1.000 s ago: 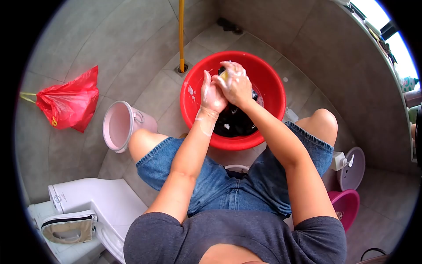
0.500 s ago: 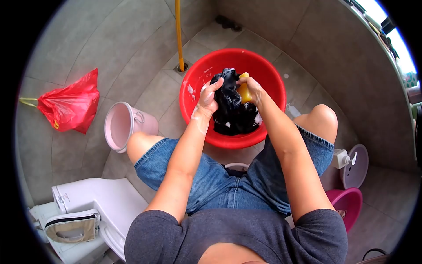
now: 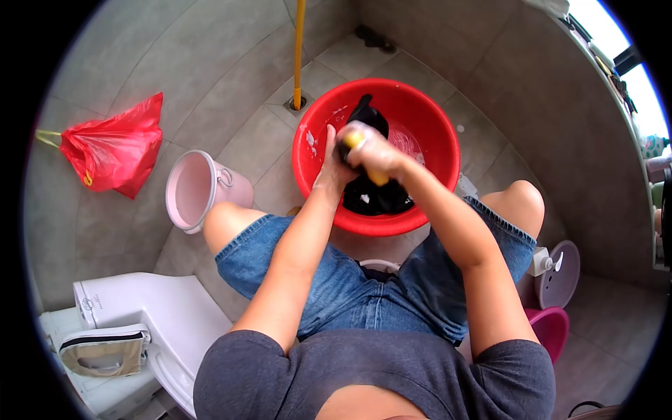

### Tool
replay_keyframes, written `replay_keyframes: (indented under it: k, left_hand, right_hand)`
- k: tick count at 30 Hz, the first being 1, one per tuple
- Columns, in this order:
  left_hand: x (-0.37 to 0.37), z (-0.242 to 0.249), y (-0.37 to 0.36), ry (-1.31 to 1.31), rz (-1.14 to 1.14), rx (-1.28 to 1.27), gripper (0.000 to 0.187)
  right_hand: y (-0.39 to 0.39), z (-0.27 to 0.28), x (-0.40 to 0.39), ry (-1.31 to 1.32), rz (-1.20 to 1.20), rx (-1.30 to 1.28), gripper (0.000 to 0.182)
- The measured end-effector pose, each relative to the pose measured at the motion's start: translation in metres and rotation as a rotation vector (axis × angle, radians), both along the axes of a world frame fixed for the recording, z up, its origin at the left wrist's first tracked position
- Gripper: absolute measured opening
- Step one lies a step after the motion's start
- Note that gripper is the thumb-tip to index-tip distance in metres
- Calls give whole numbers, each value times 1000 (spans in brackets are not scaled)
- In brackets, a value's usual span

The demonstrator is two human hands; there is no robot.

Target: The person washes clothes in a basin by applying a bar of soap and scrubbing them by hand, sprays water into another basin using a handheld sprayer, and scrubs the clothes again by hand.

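A large red basin [image 3: 306, 168] stands on the floor in front of me, with soapy black clothing [image 3: 374, 199] bunched inside it. My left hand [image 3: 334, 164] is closed on a raised part of the wet cloth at the basin's left side, its thumb pointing up. Blurred by motion, my right hand [image 3: 378, 154] grips a yellow scrub brush [image 3: 379, 175] and presses over the cloth beside the left hand. The brush's underside is hidden. White suds cling to both hands and the basin wall.
To the left are a pink bucket [image 3: 189, 192], a red plastic bag [image 3: 115, 147] and a white toilet [image 3: 150, 308]. A yellow pole [image 3: 299, 56] stands at a floor drain. By my right knee are a white pump bottle [image 3: 542, 262] and a magenta basin [image 3: 553, 329].
My right hand and the brush have swung left across the cloth, next to my left hand. The black clothing has shifted, baring the basin's soapy bottom on the right.
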State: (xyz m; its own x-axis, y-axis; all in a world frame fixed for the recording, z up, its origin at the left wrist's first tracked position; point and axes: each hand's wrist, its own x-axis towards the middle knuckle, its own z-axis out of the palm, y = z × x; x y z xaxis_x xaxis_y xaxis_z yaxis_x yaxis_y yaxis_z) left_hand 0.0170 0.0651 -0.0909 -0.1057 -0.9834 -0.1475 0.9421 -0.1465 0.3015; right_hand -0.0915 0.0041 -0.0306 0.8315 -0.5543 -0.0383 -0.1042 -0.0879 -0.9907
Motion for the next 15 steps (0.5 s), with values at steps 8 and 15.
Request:
replay_keyframes:
  k: [8, 15]
  left_hand:
    - [-14, -20, 13, -157, 252, -53, 50]
    - [-33, 17, -13, 158, 71, -45, 47]
  right_hand:
    - [60, 33, 5, 207, 35, -1172, 45]
    - [-23, 17, 6, 368, -516, -894, 52]
